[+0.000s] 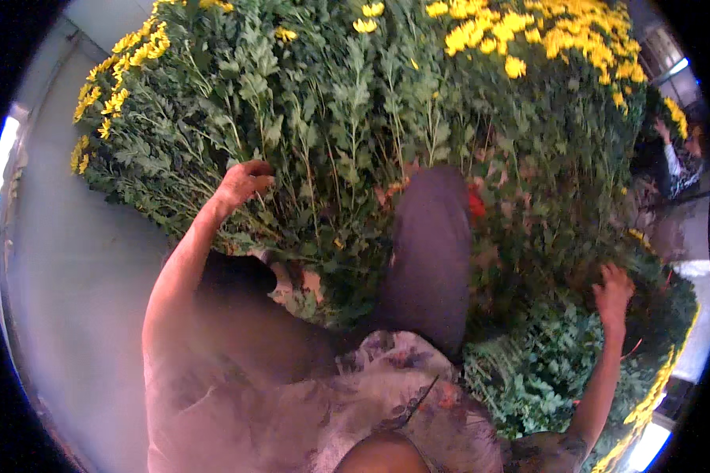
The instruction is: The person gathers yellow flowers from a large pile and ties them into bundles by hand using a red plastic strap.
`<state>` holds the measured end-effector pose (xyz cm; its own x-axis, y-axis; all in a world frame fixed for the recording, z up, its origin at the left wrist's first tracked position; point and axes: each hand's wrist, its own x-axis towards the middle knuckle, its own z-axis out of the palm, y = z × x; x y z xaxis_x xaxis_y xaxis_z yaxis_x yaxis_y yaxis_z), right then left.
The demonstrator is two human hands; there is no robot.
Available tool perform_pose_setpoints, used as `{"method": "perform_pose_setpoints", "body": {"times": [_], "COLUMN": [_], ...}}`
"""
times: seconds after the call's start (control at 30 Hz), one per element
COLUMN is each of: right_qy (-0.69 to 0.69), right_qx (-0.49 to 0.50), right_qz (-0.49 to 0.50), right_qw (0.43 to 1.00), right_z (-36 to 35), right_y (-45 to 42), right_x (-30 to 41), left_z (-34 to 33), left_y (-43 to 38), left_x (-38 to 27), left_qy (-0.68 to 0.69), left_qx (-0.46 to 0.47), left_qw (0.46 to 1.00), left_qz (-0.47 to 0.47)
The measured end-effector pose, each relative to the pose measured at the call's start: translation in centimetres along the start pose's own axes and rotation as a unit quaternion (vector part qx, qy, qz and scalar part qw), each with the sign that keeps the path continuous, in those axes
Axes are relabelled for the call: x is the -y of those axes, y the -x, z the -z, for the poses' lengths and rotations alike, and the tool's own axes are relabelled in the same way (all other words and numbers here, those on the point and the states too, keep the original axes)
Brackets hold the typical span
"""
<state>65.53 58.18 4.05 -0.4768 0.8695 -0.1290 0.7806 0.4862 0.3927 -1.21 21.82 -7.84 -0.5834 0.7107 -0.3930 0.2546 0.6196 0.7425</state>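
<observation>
My left hand is bent at the wrist among the leafy stems of yellow-flowered plants, likely chrysanthemums. Its fingers are curled, and I cannot tell whether a stem lies between them. Off to the right, my right hand hangs above a lower bunch of cut greenery, with its fingers spread and nothing visible in them. Yellow blooms cluster at the far tops of the stems.
My raised knee stands between the hands, against the foliage. On the left runs a plain grey-green surface. A small red thing shows beside the knee. At the far right, another person's arm is visible. Yellow flowers line the lower right.
</observation>
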Motion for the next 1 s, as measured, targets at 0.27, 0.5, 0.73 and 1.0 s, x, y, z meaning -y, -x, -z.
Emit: {"method": "perform_pose_setpoints", "body": {"times": [0.27,0.5,0.73,1.0], "right_qy": [-0.394,-0.458,-0.524,-0.65], "right_qx": [-0.023,0.165,0.251,0.107], "right_qz": [0.308,0.357,0.358,0.449], "right_qw": [0.866,0.797,0.731,0.604], "right_z": [11.4,6.6,5.0,3.8], "right_y": [-17.2,-24.0,-22.9,-22.6], "right_x": [29.7,50.6,58.7,71.9], "left_z": [-0.9,-1.1,0.5,3.0], "left_y": [-0.8,-2.0,-1.6,0.4], "left_x": [-1.8,-6.3,-7.7,-8.2], "left_qy": [-0.183,-0.174,-0.16,0.031], "left_qx": [0.093,0.073,0.04,-0.32], "left_qw": [0.973,0.967,0.976,0.939], "left_qz": [-0.104,-0.174,-0.144,-0.121]}}
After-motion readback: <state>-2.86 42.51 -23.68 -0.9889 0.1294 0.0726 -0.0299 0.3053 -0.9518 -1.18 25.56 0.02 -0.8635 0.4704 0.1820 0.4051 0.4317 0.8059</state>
